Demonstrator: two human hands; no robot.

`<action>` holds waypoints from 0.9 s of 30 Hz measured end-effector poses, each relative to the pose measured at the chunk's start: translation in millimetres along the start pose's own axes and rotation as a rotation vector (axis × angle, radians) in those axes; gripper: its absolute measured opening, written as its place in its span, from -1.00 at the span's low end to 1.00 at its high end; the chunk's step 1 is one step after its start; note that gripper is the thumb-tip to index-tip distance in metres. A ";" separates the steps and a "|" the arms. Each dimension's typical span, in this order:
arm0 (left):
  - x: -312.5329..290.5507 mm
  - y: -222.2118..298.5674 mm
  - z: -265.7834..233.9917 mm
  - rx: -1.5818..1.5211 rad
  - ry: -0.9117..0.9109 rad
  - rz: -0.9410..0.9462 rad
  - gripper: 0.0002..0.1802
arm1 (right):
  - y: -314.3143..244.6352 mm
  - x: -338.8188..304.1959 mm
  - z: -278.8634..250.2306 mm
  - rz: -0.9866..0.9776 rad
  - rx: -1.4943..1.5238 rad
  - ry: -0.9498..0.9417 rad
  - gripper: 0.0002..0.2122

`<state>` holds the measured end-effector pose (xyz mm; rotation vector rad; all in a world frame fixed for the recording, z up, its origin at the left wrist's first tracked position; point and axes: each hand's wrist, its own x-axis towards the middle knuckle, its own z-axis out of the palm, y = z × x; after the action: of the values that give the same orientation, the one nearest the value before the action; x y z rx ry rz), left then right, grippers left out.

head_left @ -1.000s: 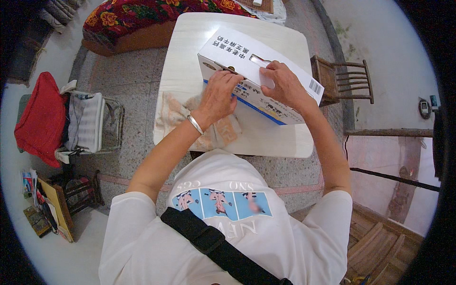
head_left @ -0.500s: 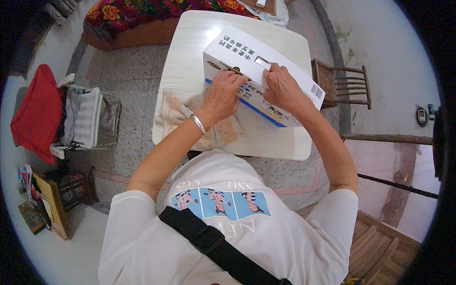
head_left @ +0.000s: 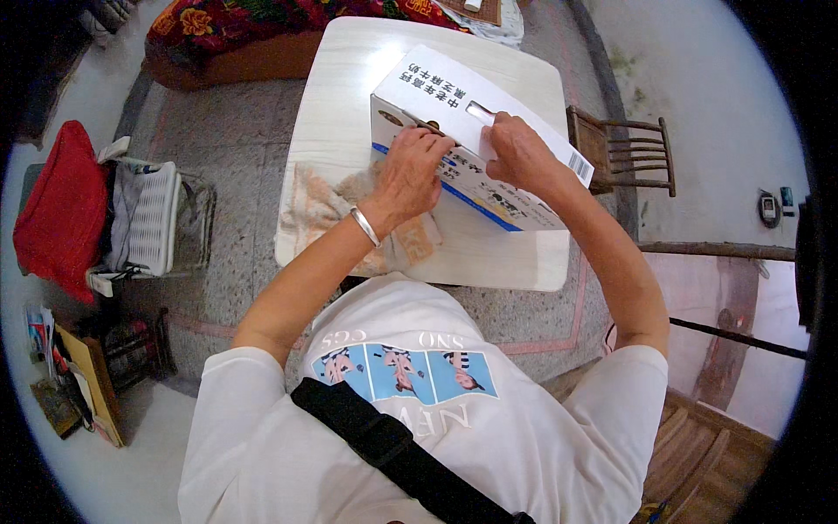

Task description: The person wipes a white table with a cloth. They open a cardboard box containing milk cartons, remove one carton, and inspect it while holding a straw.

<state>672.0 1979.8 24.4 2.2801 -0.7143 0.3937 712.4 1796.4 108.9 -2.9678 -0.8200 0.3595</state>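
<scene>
A white cardboard carton (head_left: 436, 87) with printed sides and a blue lower edge lies slantwise on the pale table (head_left: 515, 266). My left hand (head_left: 412, 170), a silver bangle on its wrist, hooks its fingers over the carton's near top edge, beside a dark gap there. On the top face my right hand (head_left: 521, 157) is closed at the right end of the handle slot (head_left: 479, 113); its fingertips are partly hidden. Under my left forearm a crumpled beige-and-orange towel (head_left: 323, 205) rests on the tabletop.
A wooden chair (head_left: 637, 153) stands right of the table. At the left is a white chair (head_left: 153, 218) with red cloth (head_left: 65, 210) by it. A floral cover (head_left: 218, 35) drapes a low piece of furniture beyond the table. Boards (head_left: 92, 384) lean at lower left.
Both hands keep nearly the same places on the carton. My right elbow has swung slightly outward, and the whole view has shifted a little.
</scene>
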 end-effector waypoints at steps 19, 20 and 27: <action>-0.6 -3.9 5.0 0.000 0.024 -0.002 -0.42 | -24.1 -8.3 9.9 -0.021 -0.276 0.109 -0.82; -0.5 -4.2 5.6 -0.002 0.024 0.002 -0.42 | -22.6 -8.3 12.9 -0.014 -0.280 0.118 -0.82; 1.7 -1.9 3.2 -0.024 0.011 -0.036 -0.48 | -22.9 -8.7 16.7 0.012 -0.306 0.082 -0.77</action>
<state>674.7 1978.0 21.9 2.2635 -0.6682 0.3790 689.8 1811.3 96.8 -3.2407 -0.9244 0.1202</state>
